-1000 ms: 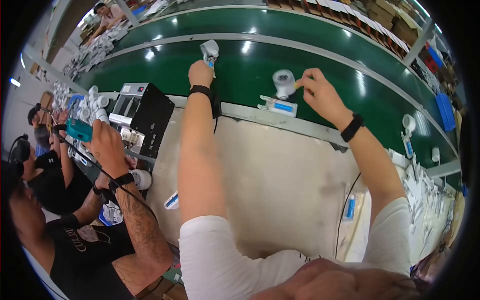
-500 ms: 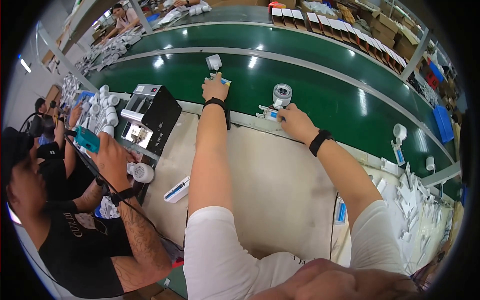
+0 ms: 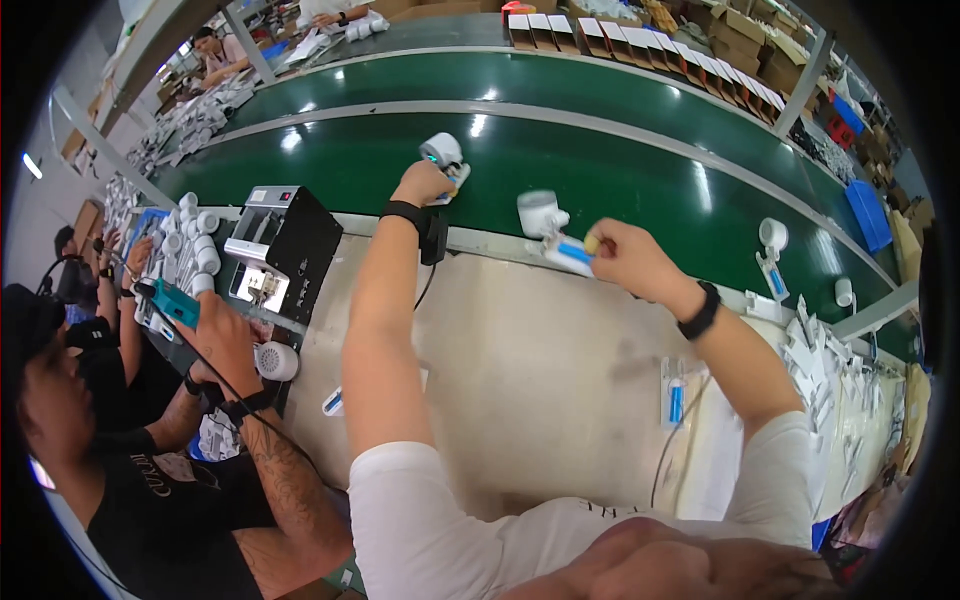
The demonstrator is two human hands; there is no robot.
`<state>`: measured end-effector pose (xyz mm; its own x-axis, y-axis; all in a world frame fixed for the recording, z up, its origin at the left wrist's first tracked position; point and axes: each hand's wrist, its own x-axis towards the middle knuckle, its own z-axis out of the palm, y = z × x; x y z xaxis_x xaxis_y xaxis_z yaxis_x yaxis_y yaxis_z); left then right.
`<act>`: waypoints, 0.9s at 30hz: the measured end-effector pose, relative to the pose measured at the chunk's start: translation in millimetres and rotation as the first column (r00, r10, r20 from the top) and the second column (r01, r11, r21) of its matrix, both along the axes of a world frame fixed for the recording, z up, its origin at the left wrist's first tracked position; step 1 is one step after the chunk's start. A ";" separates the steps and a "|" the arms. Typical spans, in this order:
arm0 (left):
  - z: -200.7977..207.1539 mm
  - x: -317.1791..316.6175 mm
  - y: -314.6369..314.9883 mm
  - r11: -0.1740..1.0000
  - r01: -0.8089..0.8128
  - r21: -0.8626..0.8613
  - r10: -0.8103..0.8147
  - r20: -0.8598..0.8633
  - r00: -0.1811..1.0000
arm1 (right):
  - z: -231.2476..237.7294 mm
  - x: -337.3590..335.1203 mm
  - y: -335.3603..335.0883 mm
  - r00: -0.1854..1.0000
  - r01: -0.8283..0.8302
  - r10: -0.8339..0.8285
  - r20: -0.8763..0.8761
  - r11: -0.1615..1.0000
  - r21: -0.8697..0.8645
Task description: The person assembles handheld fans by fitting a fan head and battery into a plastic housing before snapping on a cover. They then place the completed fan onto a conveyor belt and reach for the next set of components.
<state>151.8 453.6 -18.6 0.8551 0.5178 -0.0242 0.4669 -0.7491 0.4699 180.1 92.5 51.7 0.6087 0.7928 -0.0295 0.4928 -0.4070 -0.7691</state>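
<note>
My left hand (image 3: 424, 184) is closed on a white round-headed device (image 3: 441, 150) over the green conveyor belt. A small greenish light shows on its head; the fingers partly cover its handle. Nearer the belt's front rail, my right hand (image 3: 632, 258) pinches the end of a second white device's open handle (image 3: 568, 252), which holds a blue cylinder like a battery. That device's round white head (image 3: 541, 214) is blurred by motion. Below my left wrist, a black block (image 3: 433, 238) with a cord stands at the rail.
A black boxy machine (image 3: 282, 245) stands left, beside a co-worker holding a teal tool (image 3: 172, 300). Another white device (image 3: 773, 240) lies on the belt at right. White handle shells (image 3: 815, 365) are piled at right. An open handle part (image 3: 673, 395) lies on the pale worktop (image 3: 520, 380).
My right hand has drawn the second device nearer, its head swinging left and blurring. The left-hand device's head has turned, and a greenish light now shows on it. The view has shifted slightly.
</note>
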 end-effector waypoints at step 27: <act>10.0 -28.1 -298.0 0.610 0.793 0.020 -0.767 -0.239 0.596 | -37.7 -109.4 -156.3 0.759 0.139 -0.195 0.622 0.981 0.138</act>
<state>123.7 155.5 -8.7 0.9167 -0.3353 -0.2172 -0.2543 -0.9091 0.3299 70.7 -63.8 14.0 0.5905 0.6594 0.4652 0.8070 -0.4808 -0.3429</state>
